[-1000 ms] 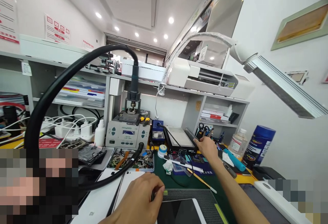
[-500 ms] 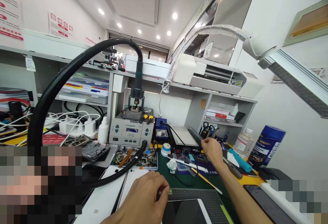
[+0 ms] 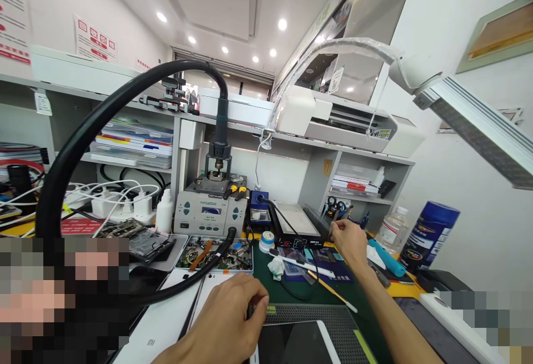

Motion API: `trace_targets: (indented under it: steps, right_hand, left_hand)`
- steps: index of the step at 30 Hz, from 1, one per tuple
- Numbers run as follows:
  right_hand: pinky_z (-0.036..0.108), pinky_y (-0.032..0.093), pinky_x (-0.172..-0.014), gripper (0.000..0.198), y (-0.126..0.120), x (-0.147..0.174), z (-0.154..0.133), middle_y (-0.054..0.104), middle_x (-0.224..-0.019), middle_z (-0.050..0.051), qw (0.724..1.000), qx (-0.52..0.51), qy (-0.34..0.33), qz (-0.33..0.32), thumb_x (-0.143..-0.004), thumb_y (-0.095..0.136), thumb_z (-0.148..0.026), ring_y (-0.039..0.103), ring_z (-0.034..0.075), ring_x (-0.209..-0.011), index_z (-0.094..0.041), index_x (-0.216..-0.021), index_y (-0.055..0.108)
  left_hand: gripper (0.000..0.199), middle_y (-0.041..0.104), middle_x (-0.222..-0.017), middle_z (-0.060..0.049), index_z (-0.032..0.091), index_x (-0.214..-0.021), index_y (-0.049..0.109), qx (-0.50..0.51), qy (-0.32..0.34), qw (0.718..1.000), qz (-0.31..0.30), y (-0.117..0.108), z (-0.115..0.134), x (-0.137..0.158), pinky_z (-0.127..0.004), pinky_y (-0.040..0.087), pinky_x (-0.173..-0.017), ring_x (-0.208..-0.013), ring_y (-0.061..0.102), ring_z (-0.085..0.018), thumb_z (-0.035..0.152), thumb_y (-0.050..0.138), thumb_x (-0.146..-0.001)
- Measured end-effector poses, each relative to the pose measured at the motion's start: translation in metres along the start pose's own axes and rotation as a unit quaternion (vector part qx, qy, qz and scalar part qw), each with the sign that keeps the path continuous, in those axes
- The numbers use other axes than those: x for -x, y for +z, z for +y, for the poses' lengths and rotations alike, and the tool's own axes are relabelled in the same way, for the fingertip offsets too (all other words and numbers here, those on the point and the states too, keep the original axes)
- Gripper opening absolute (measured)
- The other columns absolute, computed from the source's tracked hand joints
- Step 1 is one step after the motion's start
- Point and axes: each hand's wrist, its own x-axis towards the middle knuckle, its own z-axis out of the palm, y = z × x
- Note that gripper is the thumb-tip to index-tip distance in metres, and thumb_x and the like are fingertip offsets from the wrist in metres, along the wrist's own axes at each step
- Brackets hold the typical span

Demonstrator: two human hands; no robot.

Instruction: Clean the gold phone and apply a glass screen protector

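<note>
My left hand [image 3: 233, 317] is closed, its thumb and index finger curled together above the upper left corner of a white-framed tablet [image 3: 293, 344] with a dark screen. A small dark bit shows by those fingers, too hidden to name. The tablet rests on a grey perforated mat [image 3: 347, 325]. My right hand [image 3: 350, 242] reaches forward, fingers pinched at the right end of a dark thin panel [image 3: 317, 220]. That panel leans beside a flat heating plate [image 3: 295, 219] and looks smeared. Below lie a white-handled brush [image 3: 306, 264] and a thin yellow stick [image 3: 333, 292].
A hot-air station [image 3: 210, 211] stands at the back, its black hose [image 3: 125, 97] arching across the left. A tray of circuit boards [image 3: 225, 255] sits before it. At right are a blue can [image 3: 428, 236] and a clear bottle [image 3: 395, 228]. A lamp [image 3: 478, 119] hangs overhead at right.
The view has shifted slightly, so most things sit a little further left. My right hand remains at the dark panel, which now looks more blurred. My left hand keeps its curled pose.
</note>
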Motion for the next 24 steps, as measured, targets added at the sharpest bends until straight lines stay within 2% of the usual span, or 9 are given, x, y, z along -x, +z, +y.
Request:
trace_targets:
  steps: [6,10,13,16,19,22,24]
  right_hand:
    - [0.042,0.060,-0.086,0.024,-0.007,0.002,-0.003,0.070,-0.117,0.007,0.995,-0.085,-0.012,0.056,-0.101,0.065,-0.036,0.070,0.021,-0.097,-0.017,-0.117,0.068]
    - [0.040,0.060,-0.084,0.021,-0.014,0.006,-0.009,0.071,-0.111,0.006,0.979,-0.175,-0.021,0.101,-0.100,0.066,-0.034,0.070,0.020,-0.094,-0.016,-0.112,0.069]
    - [0.038,0.060,-0.079,0.019,-0.025,0.012,-0.021,0.072,-0.098,0.003,0.952,-0.274,-0.031,0.130,-0.100,0.067,-0.034,0.070,0.018,-0.084,-0.015,-0.104,0.069]
    - [0.032,0.060,-0.070,0.020,-0.043,0.022,-0.038,0.071,-0.086,0.001,0.908,-0.395,-0.039,0.133,-0.095,0.070,-0.036,0.069,0.015,-0.071,-0.016,-0.097,0.069]
    - [0.026,0.059,-0.060,0.032,-0.064,0.036,-0.054,0.073,-0.085,0.002,0.856,-0.510,-0.034,0.072,-0.080,0.079,-0.047,0.069,0.015,-0.066,-0.019,-0.091,0.069]
    - [0.023,0.057,-0.051,0.043,-0.078,0.055,-0.068,0.074,-0.082,0.003,0.812,-0.580,-0.022,-0.062,-0.062,0.090,-0.049,0.066,0.012,-0.059,-0.017,-0.081,0.070]
    - [0.021,0.055,-0.048,0.042,-0.081,0.070,-0.076,0.074,-0.080,0.003,0.785,-0.600,-0.019,-0.153,-0.061,0.093,-0.047,0.064,0.011,-0.056,-0.016,-0.080,0.071]
  left_hand:
    - [0.027,0.067,-0.083,-0.005,0.021,-0.083,0.068,0.010,0.002,1.000,0.003,-0.001,0.002,0.000,-0.030,0.038,-0.062,-0.080,0.062,-0.023,0.030,0.046,-0.095]
    - [0.027,0.067,-0.081,-0.006,0.022,-0.083,0.069,0.028,-0.006,1.000,0.012,-0.003,0.003,0.000,-0.030,0.037,-0.061,-0.079,0.061,-0.024,0.032,0.047,-0.095]
    - [0.026,0.068,-0.084,-0.004,0.022,-0.084,0.069,0.056,-0.018,0.998,0.032,-0.007,0.002,-0.002,-0.030,0.039,-0.063,-0.079,0.060,-0.022,0.034,0.049,-0.096]
    - [0.027,0.069,-0.085,-0.003,0.022,-0.084,0.069,0.097,-0.040,0.992,0.063,-0.014,0.002,-0.006,-0.029,0.040,-0.063,-0.077,0.060,-0.020,0.038,0.051,-0.096]
    - [0.034,0.069,-0.081,-0.003,0.021,-0.082,0.069,0.149,-0.065,0.983,0.090,-0.021,-0.001,-0.010,-0.029,0.043,-0.062,-0.076,0.061,-0.020,0.045,0.051,-0.098]
    - [0.039,0.072,-0.090,-0.006,0.020,-0.090,0.072,0.209,-0.077,0.971,0.089,-0.026,-0.004,-0.008,-0.030,0.051,-0.066,-0.079,0.065,-0.021,0.054,0.055,-0.097]
    - [0.041,0.074,-0.104,-0.007,0.021,-0.105,0.073,0.245,-0.072,0.964,0.075,-0.030,-0.004,-0.005,-0.032,0.056,-0.075,-0.089,0.068,-0.023,0.058,0.058,-0.095]
